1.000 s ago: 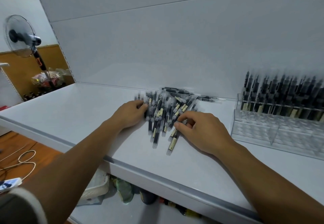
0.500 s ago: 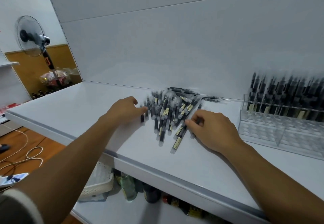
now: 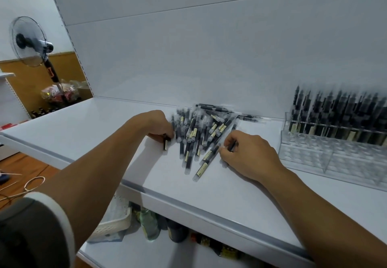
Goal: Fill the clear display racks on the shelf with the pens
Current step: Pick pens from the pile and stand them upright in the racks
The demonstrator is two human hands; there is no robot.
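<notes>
A heap of black pens (image 3: 199, 133) with pale labels lies on the white shelf (image 3: 100, 129) against the back panel. My left hand (image 3: 156, 125) sits at the heap's left edge, fingers curled round one pen (image 3: 165, 144) whose labelled end sticks out below them. My right hand (image 3: 247, 156) rests at the heap's right edge and pinches a pen (image 3: 232, 147) between thumb and fingers. A clear display rack (image 3: 326, 158) stands on the shelf to the right; its back rows hold several upright pens (image 3: 339, 117), its front rows are bare.
The shelf's grey front edge (image 3: 209, 211) runs below my arms. A lower shelf holds a white basket (image 3: 113, 223) and bottles (image 3: 149, 224). A standing fan (image 3: 31, 43) is off to the left, with cables on the wooden floor (image 3: 23, 186).
My left hand has curled round a pen at the heap's left edge. My right hand has closed its fingers on a pen at the right edge. The view shifted slightly.
</notes>
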